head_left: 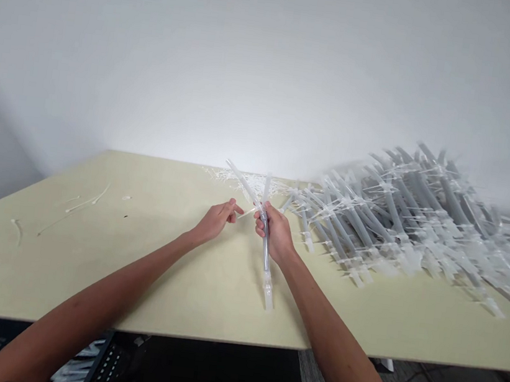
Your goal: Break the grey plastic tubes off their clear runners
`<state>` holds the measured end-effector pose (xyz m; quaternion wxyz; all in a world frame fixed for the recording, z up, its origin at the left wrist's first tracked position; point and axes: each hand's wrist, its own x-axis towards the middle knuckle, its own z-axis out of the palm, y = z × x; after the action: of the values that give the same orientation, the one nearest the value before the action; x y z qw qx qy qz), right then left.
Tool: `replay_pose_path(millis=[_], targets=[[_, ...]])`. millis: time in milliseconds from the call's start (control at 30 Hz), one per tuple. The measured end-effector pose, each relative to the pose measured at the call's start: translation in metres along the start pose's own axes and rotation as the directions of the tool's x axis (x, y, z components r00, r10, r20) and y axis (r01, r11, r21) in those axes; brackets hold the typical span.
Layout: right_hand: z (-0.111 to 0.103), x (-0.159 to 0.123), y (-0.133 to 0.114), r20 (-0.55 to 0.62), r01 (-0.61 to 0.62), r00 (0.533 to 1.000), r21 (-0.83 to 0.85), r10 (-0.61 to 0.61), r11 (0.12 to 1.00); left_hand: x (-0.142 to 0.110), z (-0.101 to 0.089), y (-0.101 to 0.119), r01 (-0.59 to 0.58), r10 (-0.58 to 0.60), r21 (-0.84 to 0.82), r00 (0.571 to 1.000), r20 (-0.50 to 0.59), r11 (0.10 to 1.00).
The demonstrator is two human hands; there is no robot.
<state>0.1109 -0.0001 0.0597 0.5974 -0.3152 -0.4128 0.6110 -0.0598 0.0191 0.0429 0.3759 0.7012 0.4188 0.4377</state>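
Observation:
My right hand is closed around a bundle of clear and grey plastic tubes that crosses in my grip, one end pointing up and left, the other toward the table's near edge. My left hand sits just left of it, fingers pinched on a thin white cable tie that reaches toward the bundle. Both hands hover over the pale yellow-green table.
A big heap of tied grey tube bundles covers the table's right side. Loose white cable ties lie at the far edge, with a few stray ties on the left. A dark crate sits under the table.

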Motion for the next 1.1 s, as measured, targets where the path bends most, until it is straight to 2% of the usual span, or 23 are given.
replay_pose_path(millis=[67,133,267,333,433,567,767,867,967,1033,1100], targets=[[-0.003,0.002,-0.001,-0.010,0.011,1.000,0.022,-0.010,1.000,0.019,-0.004,-0.017,0.006,0.002,0.156,0.999,-0.050,0.988],[-0.006,0.004,-0.002,-0.027,0.021,0.999,0.034,-0.020,0.999,0.043,-0.005,-0.034,-0.015,0.038,0.371,0.998,-0.055,0.928],[-0.012,0.008,-0.003,-0.051,0.035,0.998,0.052,-0.032,0.998,0.096,-0.006,-0.059,-0.113,0.073,0.739,0.994,0.087,0.664],[-0.014,0.010,-0.003,-0.056,0.027,0.998,0.058,-0.023,0.998,0.118,-0.009,-0.068,-0.102,0.018,0.820,0.994,0.111,0.563],[-0.017,0.012,-0.002,-0.053,-0.005,0.999,0.085,0.009,0.996,0.143,-0.014,-0.078,-0.001,-0.082,0.848,0.995,0.053,0.530],[-0.019,0.013,-0.001,-0.016,-0.024,1.000,0.104,0.026,0.994,0.154,-0.017,-0.086,0.045,-0.107,0.823,0.994,0.020,0.567],[-0.018,0.012,0.000,-0.033,-0.023,0.999,0.121,0.027,0.992,0.139,-0.022,-0.084,0.131,-0.099,0.665,0.991,-0.086,0.736],[-0.017,0.011,-0.001,-0.063,-0.009,0.998,0.108,0.016,0.994,0.121,-0.029,-0.074,0.206,-0.116,0.503,0.972,-0.203,0.839],[-0.016,0.011,-0.002,-0.053,-0.012,0.998,0.081,0.016,0.997,0.093,-0.033,-0.059,0.282,-0.191,0.264,0.927,-0.323,0.923],[-0.016,0.010,-0.002,-0.038,-0.016,0.999,0.075,0.019,0.997,0.071,-0.031,-0.046,0.311,-0.265,0.080,0.896,-0.355,0.947],[-0.015,0.010,-0.001,-0.028,-0.021,0.999,0.078,0.023,0.997,0.048,-0.025,-0.032,0.296,-0.307,-0.086,0.892,-0.332,0.951]])
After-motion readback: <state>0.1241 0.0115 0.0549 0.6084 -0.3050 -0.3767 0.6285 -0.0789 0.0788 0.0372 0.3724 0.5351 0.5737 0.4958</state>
